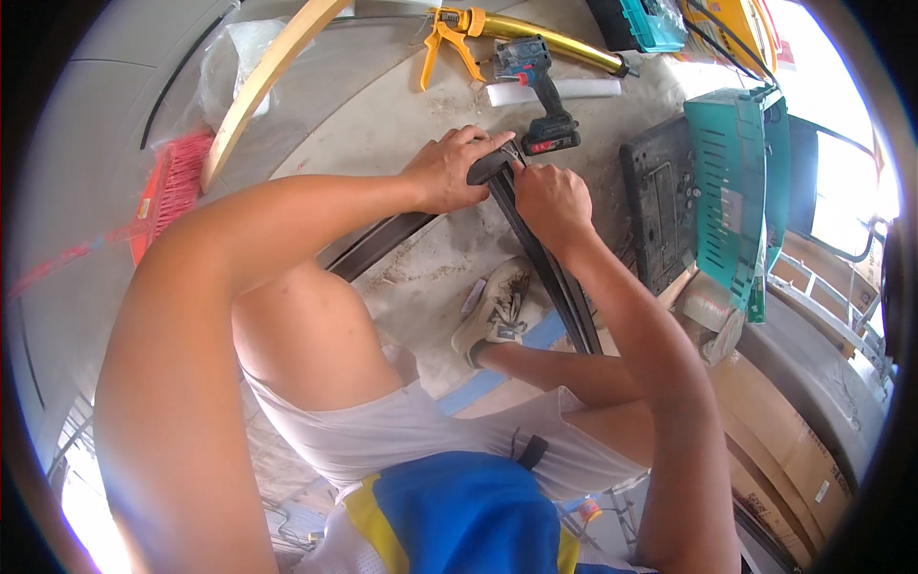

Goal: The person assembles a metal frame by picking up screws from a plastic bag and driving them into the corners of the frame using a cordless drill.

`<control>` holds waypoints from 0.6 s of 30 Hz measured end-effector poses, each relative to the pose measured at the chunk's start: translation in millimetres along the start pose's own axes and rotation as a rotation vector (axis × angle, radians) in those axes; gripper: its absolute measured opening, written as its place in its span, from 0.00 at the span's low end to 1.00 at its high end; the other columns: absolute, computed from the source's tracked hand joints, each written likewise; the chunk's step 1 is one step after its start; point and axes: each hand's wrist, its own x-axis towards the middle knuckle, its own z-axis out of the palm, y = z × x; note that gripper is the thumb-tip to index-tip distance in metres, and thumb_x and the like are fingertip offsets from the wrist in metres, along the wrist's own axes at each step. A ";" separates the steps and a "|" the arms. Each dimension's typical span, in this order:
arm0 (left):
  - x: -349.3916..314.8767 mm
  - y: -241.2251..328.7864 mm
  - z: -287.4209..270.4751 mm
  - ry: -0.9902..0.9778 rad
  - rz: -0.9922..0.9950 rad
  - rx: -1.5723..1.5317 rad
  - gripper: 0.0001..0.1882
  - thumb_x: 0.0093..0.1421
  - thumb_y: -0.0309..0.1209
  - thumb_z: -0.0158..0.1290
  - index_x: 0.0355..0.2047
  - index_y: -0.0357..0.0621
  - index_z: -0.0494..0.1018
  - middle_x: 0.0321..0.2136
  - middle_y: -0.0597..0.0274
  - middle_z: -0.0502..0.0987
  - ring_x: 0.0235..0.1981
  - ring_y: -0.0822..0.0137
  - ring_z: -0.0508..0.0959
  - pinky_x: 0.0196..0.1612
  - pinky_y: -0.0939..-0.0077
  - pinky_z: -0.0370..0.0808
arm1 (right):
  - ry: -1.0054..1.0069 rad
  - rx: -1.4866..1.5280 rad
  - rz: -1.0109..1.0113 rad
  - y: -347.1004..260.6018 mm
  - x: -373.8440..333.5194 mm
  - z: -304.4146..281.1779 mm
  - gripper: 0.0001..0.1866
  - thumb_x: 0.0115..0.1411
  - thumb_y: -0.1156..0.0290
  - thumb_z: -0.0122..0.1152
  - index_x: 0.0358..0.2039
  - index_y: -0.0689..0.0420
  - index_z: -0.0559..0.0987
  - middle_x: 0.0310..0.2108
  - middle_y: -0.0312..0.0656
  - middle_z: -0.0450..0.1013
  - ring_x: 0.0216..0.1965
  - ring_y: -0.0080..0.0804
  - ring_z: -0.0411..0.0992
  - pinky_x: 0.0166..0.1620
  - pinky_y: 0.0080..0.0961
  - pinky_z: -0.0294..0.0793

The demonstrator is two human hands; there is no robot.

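Observation:
Two dark metal profile bars meet at the corner of a frame [541, 251], the left one [381, 243] running down under my left hand. My left hand [451, 170] grips the frame at that corner, its forefinger stretched along the top and its thumb below. Close beside it, my right hand [553, 204] is closed against the corner's right side. A thin dark piece shows at its thumb; what it is I cannot make out. Just beyond the corner lies a cordless drill [541, 94], its battery toward my hands.
A yellow-handled caulking gun [516, 36] lies at the back, near a white strip [564, 91]. Right of the frame stand a black tool case panel [660, 203] and a teal plastic crate [732, 191]. Cardboard [779, 430] lies at right. A red broom [172, 187] and curved wooden strip [273, 77] are at left.

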 end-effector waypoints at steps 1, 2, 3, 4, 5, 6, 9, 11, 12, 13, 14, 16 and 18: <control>0.2 0.3 -0.6 -0.011 -0.005 -0.004 0.47 0.51 0.35 0.61 0.73 0.62 0.58 0.59 0.51 0.68 0.61 0.50 0.71 0.63 0.60 0.71 | -0.014 0.029 0.044 -3.7 -0.6 -0.3 0.25 0.73 0.60 0.46 0.25 0.58 0.84 0.28 0.50 0.81 0.32 0.49 0.82 0.36 0.41 0.83; 0.0 0.1 -2.0 -0.011 -0.005 -0.004 0.47 0.51 0.35 0.61 0.73 0.62 0.58 0.59 0.51 0.68 0.61 0.50 0.71 0.63 0.60 0.71 | -0.043 0.052 0.066 -7.7 0.7 -1.4 0.24 0.73 0.60 0.46 0.27 0.59 0.84 0.29 0.50 0.81 0.33 0.50 0.82 0.37 0.41 0.83; -0.6 0.2 -2.8 -0.013 -0.017 -0.002 0.47 0.51 0.35 0.61 0.73 0.62 0.58 0.59 0.51 0.68 0.60 0.50 0.71 0.63 0.60 0.71 | -0.045 0.051 0.070 -9.4 0.2 -3.9 0.24 0.73 0.60 0.46 0.27 0.59 0.84 0.29 0.50 0.81 0.33 0.50 0.82 0.37 0.41 0.83; -0.8 0.6 -3.3 -0.014 -0.029 0.000 0.47 0.51 0.34 0.61 0.73 0.62 0.58 0.59 0.51 0.68 0.60 0.50 0.71 0.62 0.60 0.71 | -0.063 0.061 0.063 -10.5 -0.1 -7.7 0.24 0.73 0.60 0.46 0.27 0.59 0.84 0.30 0.50 0.82 0.34 0.50 0.82 0.38 0.41 0.82; -1.2 2.3 -2.5 -0.016 -0.028 0.000 0.47 0.51 0.34 0.61 0.73 0.62 0.58 0.59 0.51 0.68 0.60 0.50 0.71 0.62 0.60 0.71 | -0.082 0.071 0.056 -10.8 -0.4 -11.2 0.23 0.73 0.61 0.46 0.28 0.59 0.85 0.31 0.50 0.82 0.35 0.50 0.82 0.39 0.41 0.82; -2.2 1.7 -0.3 0.001 -0.005 0.003 0.47 0.51 0.34 0.61 0.73 0.62 0.57 0.59 0.51 0.68 0.59 0.50 0.72 0.62 0.60 0.72 | -0.081 0.074 0.057 -7.8 0.2 -13.4 0.23 0.73 0.61 0.46 0.28 0.59 0.85 0.31 0.50 0.82 0.35 0.50 0.82 0.39 0.41 0.82; -0.7 -2.1 -0.3 0.010 0.010 0.000 0.47 0.52 0.34 0.61 0.73 0.62 0.57 0.58 0.52 0.68 0.58 0.50 0.73 0.61 0.61 0.73 | -0.189 0.015 -0.031 9.3 5.5 -20.0 0.21 0.72 0.62 0.47 0.30 0.58 0.85 0.32 0.49 0.82 0.36 0.50 0.82 0.41 0.42 0.82; 0.1 1.7 1.0 -0.001 0.004 -0.012 0.47 0.52 0.34 0.61 0.73 0.62 0.57 0.58 0.52 0.68 0.58 0.50 0.74 0.61 0.61 0.73 | -0.250 -0.073 -0.218 16.7 11.3 -24.7 0.20 0.71 0.62 0.48 0.32 0.57 0.86 0.33 0.50 0.82 0.38 0.49 0.82 0.42 0.41 0.81; -0.5 0.2 0.8 0.011 0.011 0.006 0.47 0.52 0.34 0.61 0.73 0.62 0.57 0.58 0.51 0.69 0.57 0.50 0.74 0.60 0.61 0.73 | -0.266 -0.064 -0.231 15.8 14.3 -26.7 0.19 0.71 0.63 0.49 0.32 0.58 0.86 0.33 0.51 0.82 0.38 0.49 0.82 0.43 0.41 0.81; -1.1 -1.3 0.8 0.022 0.017 0.023 0.47 0.52 0.34 0.61 0.73 0.62 0.57 0.58 0.51 0.69 0.57 0.50 0.74 0.60 0.61 0.73 | -0.267 -0.063 -0.233 14.9 15.0 -25.3 0.19 0.71 0.63 0.49 0.32 0.58 0.86 0.33 0.51 0.82 0.38 0.49 0.82 0.43 0.41 0.81; -1.8 -2.7 1.4 0.022 0.014 0.024 0.47 0.52 0.34 0.61 0.73 0.62 0.57 0.58 0.51 0.69 0.57 0.50 0.74 0.60 0.61 0.73 | -0.263 -0.036 -0.202 13.8 15.3 -23.1 0.19 0.71 0.63 0.48 0.32 0.58 0.86 0.33 0.51 0.82 0.39 0.51 0.81 0.44 0.42 0.80; -1.3 -1.5 1.7 0.010 0.025 0.024 0.47 0.52 0.35 0.61 0.73 0.62 0.57 0.58 0.51 0.69 0.57 0.50 0.74 0.60 0.61 0.73 | -0.263 -0.012 -0.168 11.3 15.0 -21.3 0.19 0.71 0.64 0.48 0.32 0.58 0.86 0.33 0.52 0.81 0.39 0.52 0.81 0.44 0.43 0.80; -0.9 -2.4 -1.1 0.001 0.006 0.019 0.47 0.52 0.35 0.61 0.73 0.62 0.57 0.58 0.51 0.69 0.57 0.50 0.74 0.60 0.60 0.73 | -0.245 0.137 -0.068 6.6 13.5 -18.7 0.21 0.71 0.63 0.48 0.31 0.61 0.84 0.33 0.55 0.81 0.39 0.54 0.81 0.45 0.45 0.79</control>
